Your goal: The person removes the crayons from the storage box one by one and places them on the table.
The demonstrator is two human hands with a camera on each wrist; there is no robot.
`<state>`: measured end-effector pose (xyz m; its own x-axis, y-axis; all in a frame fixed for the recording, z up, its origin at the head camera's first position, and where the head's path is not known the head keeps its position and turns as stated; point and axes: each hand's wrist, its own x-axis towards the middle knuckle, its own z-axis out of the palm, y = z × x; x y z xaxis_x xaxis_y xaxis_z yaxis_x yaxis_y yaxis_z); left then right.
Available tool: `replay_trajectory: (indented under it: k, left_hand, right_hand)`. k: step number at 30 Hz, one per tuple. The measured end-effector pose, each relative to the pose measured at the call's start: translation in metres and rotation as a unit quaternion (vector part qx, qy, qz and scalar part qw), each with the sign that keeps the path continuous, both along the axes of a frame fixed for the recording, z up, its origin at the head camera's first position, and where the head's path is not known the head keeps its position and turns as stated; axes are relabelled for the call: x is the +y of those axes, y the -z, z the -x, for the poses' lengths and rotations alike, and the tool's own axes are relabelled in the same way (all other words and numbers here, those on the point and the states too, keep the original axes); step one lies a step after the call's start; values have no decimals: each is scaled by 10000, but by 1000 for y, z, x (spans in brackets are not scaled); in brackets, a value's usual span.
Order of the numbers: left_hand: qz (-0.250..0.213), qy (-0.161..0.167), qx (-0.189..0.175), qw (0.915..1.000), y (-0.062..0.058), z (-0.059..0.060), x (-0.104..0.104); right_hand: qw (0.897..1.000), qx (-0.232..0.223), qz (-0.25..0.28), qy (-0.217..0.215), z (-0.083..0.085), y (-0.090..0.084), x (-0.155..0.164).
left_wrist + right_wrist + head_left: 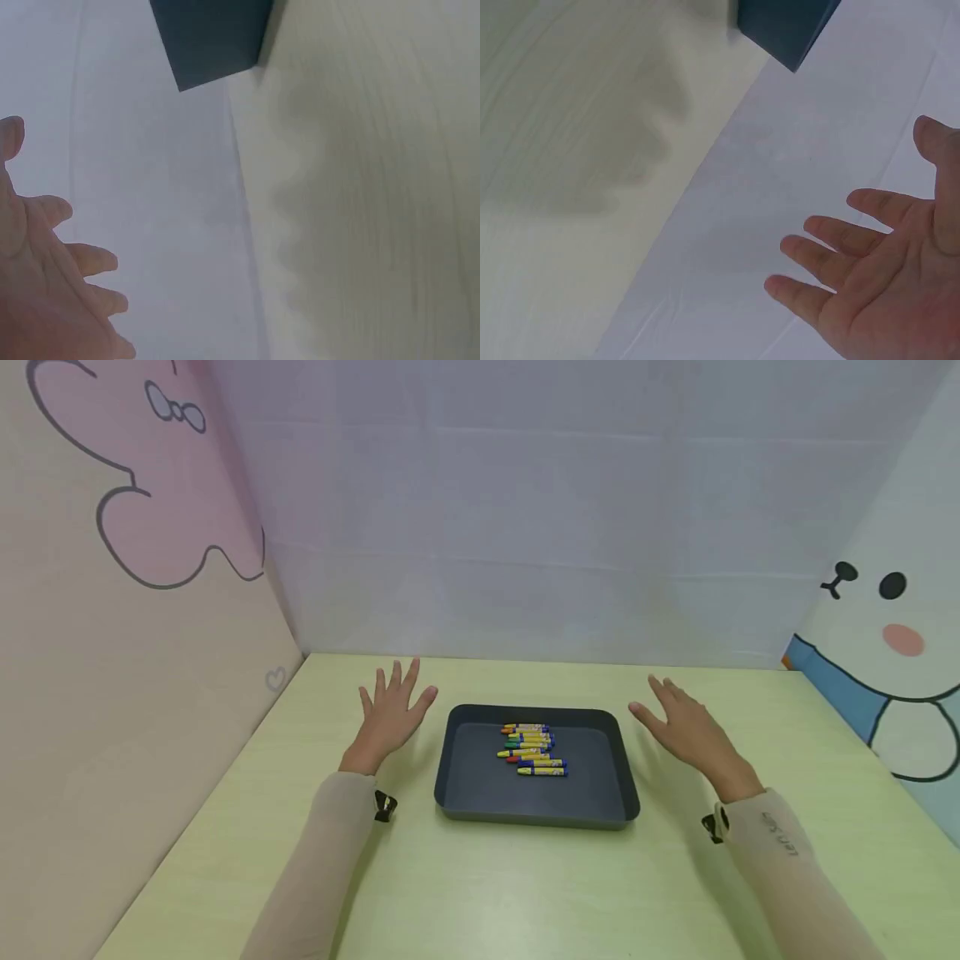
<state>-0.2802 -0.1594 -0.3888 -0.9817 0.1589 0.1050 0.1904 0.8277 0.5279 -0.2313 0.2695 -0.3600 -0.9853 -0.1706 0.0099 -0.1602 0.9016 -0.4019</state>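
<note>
A dark grey rectangular tray [480, 793] lies on the table, with several crayons [542, 772] in yellow wrappers stacked in a loose column near its middle. Their tips show yellow, orange, green, red and blue. To the tray's left, my left hand [390, 718] is held above the table with its fingers spread, touching nothing. On the other side my right hand [690, 731] hovers, fingers extended and thumb apart, also holding nothing. Both wrist views show an empty palm and a corner of the tray [214, 37] at the top.
The pale wooden table [495, 885] runs back to a white cloth wall [525, 543]. Side panels with cartoon drawings stand at left [172, 693] and right [900, 710]. A small dark device sits at each sleeve cuff.
</note>
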Motion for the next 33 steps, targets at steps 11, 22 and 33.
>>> replay_trajectory:
  k: [11, 22, 33]
  left_hand:
    - [-4236, 968, -1758, 8834, 4, 4, -5]
    - [-5745, 1479, -2610, 7615, 20, 2, -1]
    - [-6060, 1560, -2818, 7274, 37, 9, 4]
  right_hand:
    - [9931, -419, 910, -610, 6, -27, -12]
    - [9733, -1319, 1325, -1329, 18, -33, -26]
    - [9497, -2044, 1213, -2037, 39, -25, -56]
